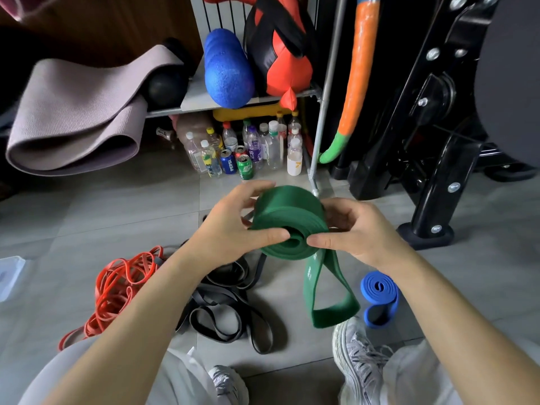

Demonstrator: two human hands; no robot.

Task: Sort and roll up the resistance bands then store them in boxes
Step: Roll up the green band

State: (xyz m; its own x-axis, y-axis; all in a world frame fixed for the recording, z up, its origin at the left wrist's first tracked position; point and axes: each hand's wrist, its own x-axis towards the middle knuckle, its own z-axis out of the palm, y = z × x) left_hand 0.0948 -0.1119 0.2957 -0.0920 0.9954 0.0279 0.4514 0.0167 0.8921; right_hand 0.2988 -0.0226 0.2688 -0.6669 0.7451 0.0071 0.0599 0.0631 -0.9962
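Observation:
A wide green resistance band is partly rolled into a thick coil held above the floor. My left hand grips the coil's left side, thumb on its near face. My right hand grips the right side, thumb pressing near the coil's centre. The band's loose end hangs down in a loop. On the floor lie a tangle of red bands, a heap of black bands and a partly rolled blue band.
A clear plastic box sits at the left edge. Bottles and cans stand under a metal shelf with a blue foam roller. A folded mat lies left, a black machine frame right. My shoes are below.

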